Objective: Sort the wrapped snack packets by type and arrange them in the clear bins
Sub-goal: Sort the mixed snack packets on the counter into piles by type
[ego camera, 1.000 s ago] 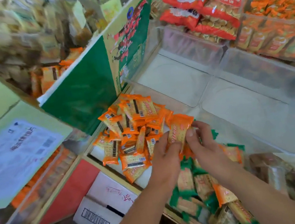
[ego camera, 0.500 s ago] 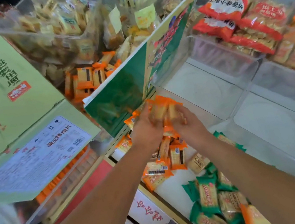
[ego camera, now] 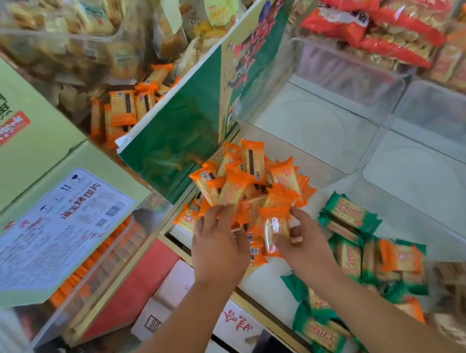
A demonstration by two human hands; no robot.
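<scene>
Head view: both forearms reach forward over the clear bin (ego camera: 261, 285). The left hand (ego camera: 217, 240) lies palm down, fingers fairly straight, resting on the near edge of the pile of orange packets (ego camera: 244, 180) at the bin's left end. The right hand (ego camera: 301, 242), just beside it, pinches one orange packet (ego camera: 275, 226) between thumb and fingers. Green packets (ego camera: 349, 215) lie to its right.

Left hand (ego camera: 218, 245) rests on orange packets (ego camera: 244, 180) — right hand (ego camera: 303, 244) pinches one.
</scene>
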